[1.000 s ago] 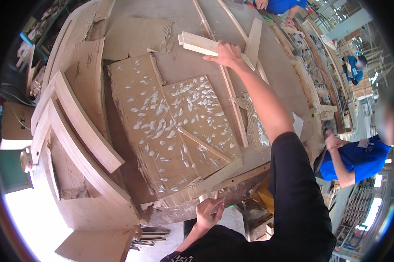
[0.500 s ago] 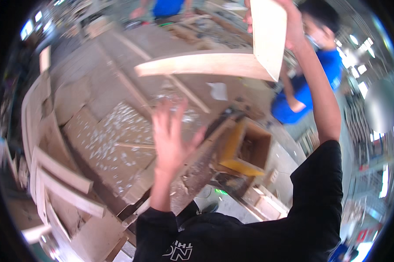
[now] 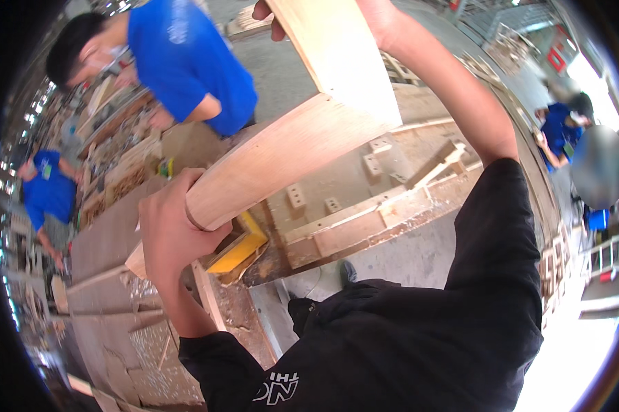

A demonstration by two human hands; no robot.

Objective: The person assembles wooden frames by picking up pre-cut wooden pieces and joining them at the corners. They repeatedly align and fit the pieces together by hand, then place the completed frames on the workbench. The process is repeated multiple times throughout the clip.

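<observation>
Two pale boards joined at a corner make an angled wooden frame piece [image 3: 282,154], held up in front of me. One curved board slopes down to the left; the other rises past the top edge of the view. My left hand [image 3: 172,223] is closed around the lower left end. Up high, my right hand [image 3: 379,26] grips the rising board, its fingertips showing on the far side. Under the left end is a yellow-edged wooden box [image 3: 242,244], partly hidden by the piece.
A workbench [image 3: 299,250] with small drilled wood blocks [image 3: 371,165] and loose strips [image 3: 436,165] lies beyond the piece. A co-worker in blue [image 3: 186,62] bends over a wood-strewn bench at upper left. Other people in blue stand at far left [image 3: 49,182] and far right [image 3: 562,127].
My left hand, open and free before, has closed on the lower end of the frame piece. The view has swung right, and the piece now tilts down to the left.
</observation>
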